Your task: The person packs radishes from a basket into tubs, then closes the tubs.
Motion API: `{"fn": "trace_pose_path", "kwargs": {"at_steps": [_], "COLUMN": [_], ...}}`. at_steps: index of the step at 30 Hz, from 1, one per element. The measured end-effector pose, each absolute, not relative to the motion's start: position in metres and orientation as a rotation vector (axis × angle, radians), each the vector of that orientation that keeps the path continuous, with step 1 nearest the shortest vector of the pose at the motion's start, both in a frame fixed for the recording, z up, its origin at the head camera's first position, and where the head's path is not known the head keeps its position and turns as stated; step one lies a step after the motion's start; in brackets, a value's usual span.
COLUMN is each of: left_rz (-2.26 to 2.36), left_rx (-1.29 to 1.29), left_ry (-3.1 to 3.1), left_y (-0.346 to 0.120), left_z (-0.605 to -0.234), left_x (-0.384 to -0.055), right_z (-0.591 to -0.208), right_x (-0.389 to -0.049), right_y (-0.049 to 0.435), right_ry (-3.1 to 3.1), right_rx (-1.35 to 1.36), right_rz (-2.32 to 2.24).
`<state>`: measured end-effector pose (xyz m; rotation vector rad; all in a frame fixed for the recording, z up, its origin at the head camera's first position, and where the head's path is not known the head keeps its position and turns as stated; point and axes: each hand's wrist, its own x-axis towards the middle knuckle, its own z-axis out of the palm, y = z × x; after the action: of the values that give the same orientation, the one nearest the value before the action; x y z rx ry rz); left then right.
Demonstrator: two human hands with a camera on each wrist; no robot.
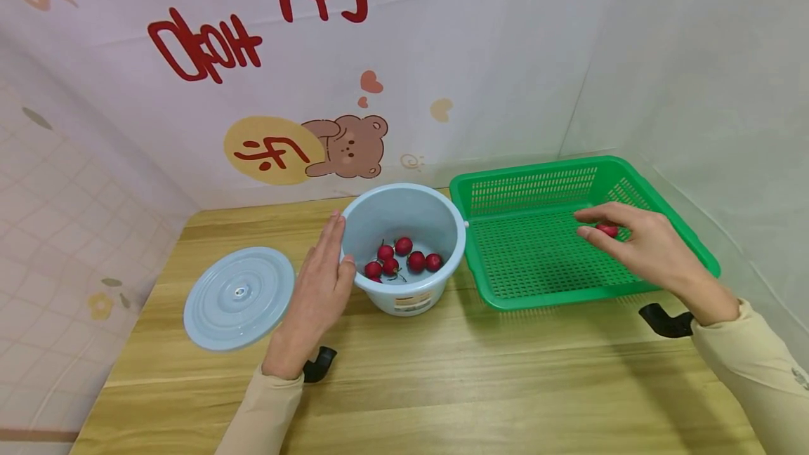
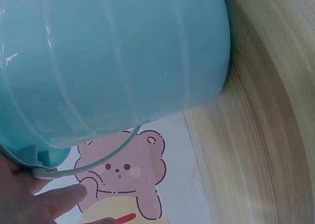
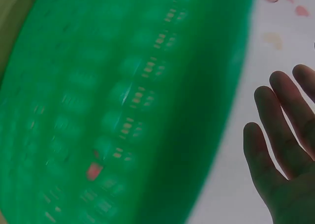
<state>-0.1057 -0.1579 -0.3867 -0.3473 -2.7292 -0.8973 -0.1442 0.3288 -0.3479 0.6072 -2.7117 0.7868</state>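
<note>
My left hand [image 1: 319, 286] lies along the left rim of a light blue bucket [image 1: 404, 293], fingers straight and thumb at the edge. In the left wrist view its fingers [image 2: 66, 199] are spread beside the bucket's thin handle [image 2: 98, 162]. Several round red radishes [image 1: 403, 246] with thin tails lie in the bucket. Over the right part of a green mesh basket [image 1: 505, 293] hovers my right hand [image 1: 638, 237], thumb and fingers apart. One red radish [image 1: 607, 229] shows beyond that hand, partly hidden by it. The right wrist view has the fingers [image 3: 268, 120] extended.
A round light blue lid [image 1: 240, 297] lies on the wooden table [image 1: 442, 385], left of the bucket. Basket and bucket stand close side by side, near a white printed cloth [image 1: 505, 55] at the back. Black curved pieces [image 1: 665, 320] sit under both wrists.
</note>
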Motion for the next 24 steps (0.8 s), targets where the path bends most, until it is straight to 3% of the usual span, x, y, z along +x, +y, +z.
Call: {"fn": "trace_pose_path", "kwargs": {"at_steps": [24], "left_rz": [-0.909], "left_rx": [-0.352], "left_ry": [-2.72], "left_y": [-0.157], "left_z": [-0.387], "left_x": [-0.105], "right_z": [-0.371], "right_x": [-0.178], "right_y": [0.383], "right_ry": [-3.132], "right_rx": [0.542], "right_rz": [0.827]}}
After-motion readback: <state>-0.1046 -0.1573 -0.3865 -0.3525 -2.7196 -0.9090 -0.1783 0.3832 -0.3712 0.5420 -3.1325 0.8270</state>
